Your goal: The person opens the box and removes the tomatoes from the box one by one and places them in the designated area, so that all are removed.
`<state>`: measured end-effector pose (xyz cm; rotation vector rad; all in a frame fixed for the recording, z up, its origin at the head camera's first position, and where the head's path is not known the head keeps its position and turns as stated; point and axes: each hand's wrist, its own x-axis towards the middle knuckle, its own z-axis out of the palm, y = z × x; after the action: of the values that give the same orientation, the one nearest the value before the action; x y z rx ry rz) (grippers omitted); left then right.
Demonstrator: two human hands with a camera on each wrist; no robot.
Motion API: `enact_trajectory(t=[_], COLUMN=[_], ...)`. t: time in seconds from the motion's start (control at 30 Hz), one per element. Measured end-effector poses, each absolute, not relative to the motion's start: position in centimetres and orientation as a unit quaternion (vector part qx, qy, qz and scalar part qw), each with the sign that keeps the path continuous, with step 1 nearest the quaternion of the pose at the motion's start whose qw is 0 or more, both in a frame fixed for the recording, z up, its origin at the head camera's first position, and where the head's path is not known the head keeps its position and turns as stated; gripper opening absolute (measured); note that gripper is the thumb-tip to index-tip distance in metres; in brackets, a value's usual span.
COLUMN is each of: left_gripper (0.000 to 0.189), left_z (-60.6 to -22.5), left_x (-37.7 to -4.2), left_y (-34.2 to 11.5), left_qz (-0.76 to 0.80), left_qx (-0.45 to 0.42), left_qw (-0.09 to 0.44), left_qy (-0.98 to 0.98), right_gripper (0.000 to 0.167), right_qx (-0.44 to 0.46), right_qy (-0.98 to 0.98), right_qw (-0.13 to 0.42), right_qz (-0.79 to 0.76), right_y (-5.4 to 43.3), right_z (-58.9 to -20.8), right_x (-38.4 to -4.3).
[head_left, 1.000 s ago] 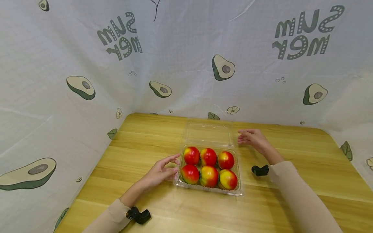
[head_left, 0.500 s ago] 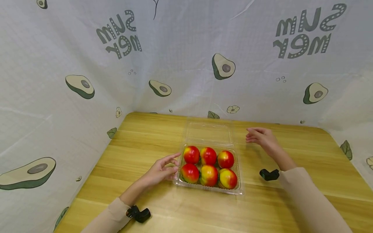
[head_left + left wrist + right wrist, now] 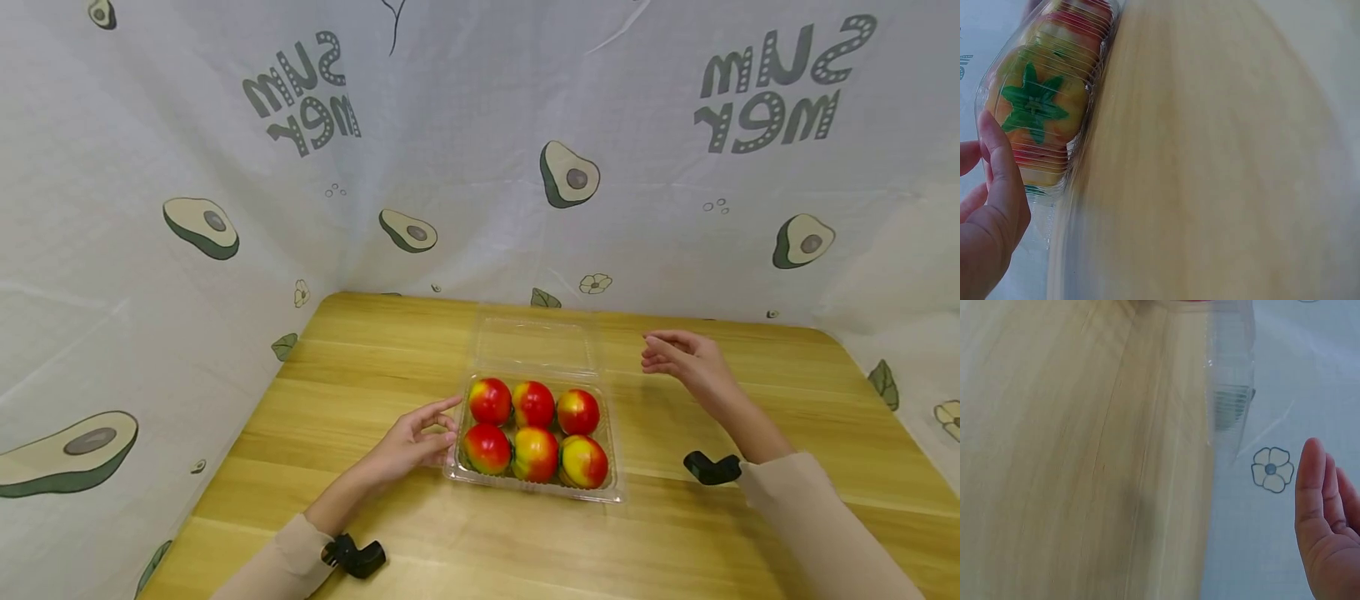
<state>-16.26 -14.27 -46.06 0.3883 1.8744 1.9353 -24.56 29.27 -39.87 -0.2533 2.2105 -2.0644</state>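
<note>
An open clear plastic clamshell box (image 3: 537, 491) stands on the table, packed with several round red-and-yellow fruits (image 3: 536, 454) in two rows. Its transparent lid (image 3: 536, 343) is folded back flat on the far side. Through the box wall in the left wrist view, one fruit (image 3: 1066, 103) shows a green star-shaped leaf. My left hand (image 3: 415, 437) is at the box's left side, fingertips right at the wall and fingers loosely extended. My right hand (image 3: 686, 358) hovers right of the lid, holding nothing, its fingers together and fairly straight in the right wrist view.
The wooden table (image 3: 360, 350) runs back to a pale curtain (image 3: 465, 150) printed with avocados and mirrored lettering. Black wrist devices (image 3: 354, 557) hang at both sleeves, low over the table.
My right hand has drawn away from the lid, to the right. My left hand keeps its place at the box, and the box and fruits stay put.
</note>
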Motion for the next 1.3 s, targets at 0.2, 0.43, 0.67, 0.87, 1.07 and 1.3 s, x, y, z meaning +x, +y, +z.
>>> enact_trajectory(t=[0.2,0.43,0.67,0.87,1.07,1.3], left_gripper=[0.059,0.059,0.059,0.059,0.059,0.06], left_z=[-46.0,-46.2,-46.4,-46.4,-46.3,-46.0], left_x=[-16.2,-16.3,-16.4,-16.4,-16.3,-16.3], left_y=[-14.3,-14.3,-14.4,-14.4,-14.3,-14.2], left_qz=[0.696,0.7,0.702,0.702,0.708,0.707], left_qx=[0.139,0.136,0.135,0.137,0.132,0.128], left_qw=[0.207,0.21,0.212,0.21,0.213,0.211], left_qy=[0.674,0.669,0.667,0.667,0.661,0.663], right_gripper=[0.016,0.015,0.017,0.019,0.021,0.022], right_qx=[-0.1,-0.13,-0.151,-0.156,-0.161,-0.18], right_qy=[0.733,0.729,0.73,0.767,0.778,0.781], right_qw=[0.056,0.049,0.045,0.036,0.042,0.043], right_qz=[-0.67,-0.67,-0.665,-0.621,-0.606,-0.597], right_y=[29.3,29.1,28.8,28.3,27.8,27.1], right_z=[-39.6,-39.3,-38.8,-38.6,-38.9,-39.0], right_x=[-23.7,-22.5,-21.2,-20.1,-19.1,-18.1])
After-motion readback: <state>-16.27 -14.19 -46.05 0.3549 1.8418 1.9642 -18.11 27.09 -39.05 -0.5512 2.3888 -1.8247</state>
